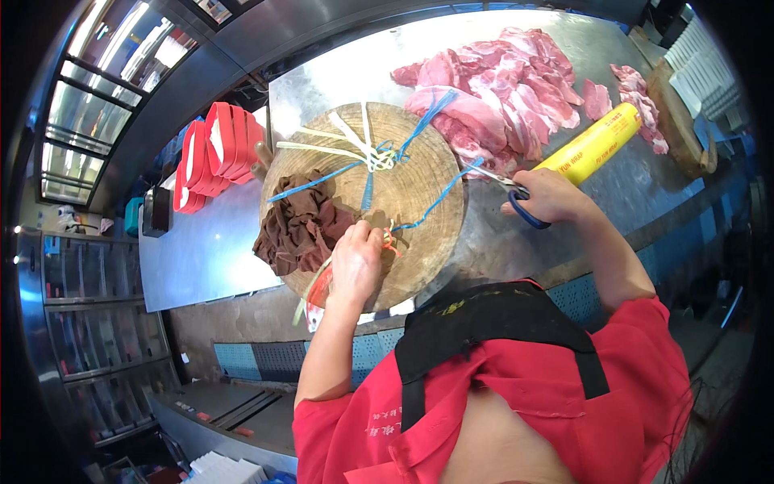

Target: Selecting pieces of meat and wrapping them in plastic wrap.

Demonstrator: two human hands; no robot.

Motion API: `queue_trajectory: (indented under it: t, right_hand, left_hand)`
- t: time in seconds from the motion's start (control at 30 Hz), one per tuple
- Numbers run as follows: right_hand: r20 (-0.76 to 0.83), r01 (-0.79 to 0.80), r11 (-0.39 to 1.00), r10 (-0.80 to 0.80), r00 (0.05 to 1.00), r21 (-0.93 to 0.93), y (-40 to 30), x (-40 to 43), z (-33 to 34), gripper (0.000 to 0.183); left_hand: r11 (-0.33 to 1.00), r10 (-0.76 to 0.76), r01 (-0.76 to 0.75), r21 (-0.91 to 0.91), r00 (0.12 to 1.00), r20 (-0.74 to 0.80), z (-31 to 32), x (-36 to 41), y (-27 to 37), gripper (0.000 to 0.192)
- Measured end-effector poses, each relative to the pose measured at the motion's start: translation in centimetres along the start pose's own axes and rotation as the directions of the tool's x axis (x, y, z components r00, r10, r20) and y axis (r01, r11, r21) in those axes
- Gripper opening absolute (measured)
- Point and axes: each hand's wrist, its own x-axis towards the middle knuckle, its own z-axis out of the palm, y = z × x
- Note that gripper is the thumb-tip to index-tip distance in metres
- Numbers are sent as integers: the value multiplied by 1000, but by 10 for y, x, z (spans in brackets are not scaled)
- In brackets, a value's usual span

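My left hand is closed on a bundle of green and red plastic straps at the near edge of a round wooden chopping block. From beside its fingers a blue plastic strand runs to the right. My right hand holds scissors with dark blue handles; their blades meet or nearly meet the strand's far end. Crumpled brown cloth lies left of my left hand. Knotted pale green and blue straps rest on the block's upper half.
Raw pink meat is heaped behind the block, beside a yellow roll of plastic wrap. Red trays or baskets stand on the metal table at left. Another wooden board and stacked white trays are at far right.
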Motion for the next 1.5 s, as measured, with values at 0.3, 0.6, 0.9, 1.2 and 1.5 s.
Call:
queue_trajectory:
  t: [0.3, 0.6, 0.9, 1.2, 1.5]
  right_hand:
    - [-543, 455, 788, -187, 818, 414, -5, 45, -1, 28]
    - [-430, 650, 746, -544, 721, 145, -64, 182, 30, 22]
    - [-263, 319, 126, -333, 905, 939, -90, 66, -62, 34]
    - [-270, 254, -93, -302, 914, 963, -71, 14, -34, 31]
    - [-26, -125, -148, -739, 673, 981, -39, -47, 2, 41]
  left_hand:
    - [948, -138, 124, -294, 990, -26, -7, 33, 16, 26]
    - [883, -383, 201, -425, 833, -400, -27, 48, 33, 15]
    - [537, -472, 98, -838, 858, -202, -64, 48, 49, 39]
    - [164, -424, 322, -932, 876, 228, -76, 61, 92, 24]
    - [477, -648, 332, -814, 759, -70, -57, 42, 80, 21]
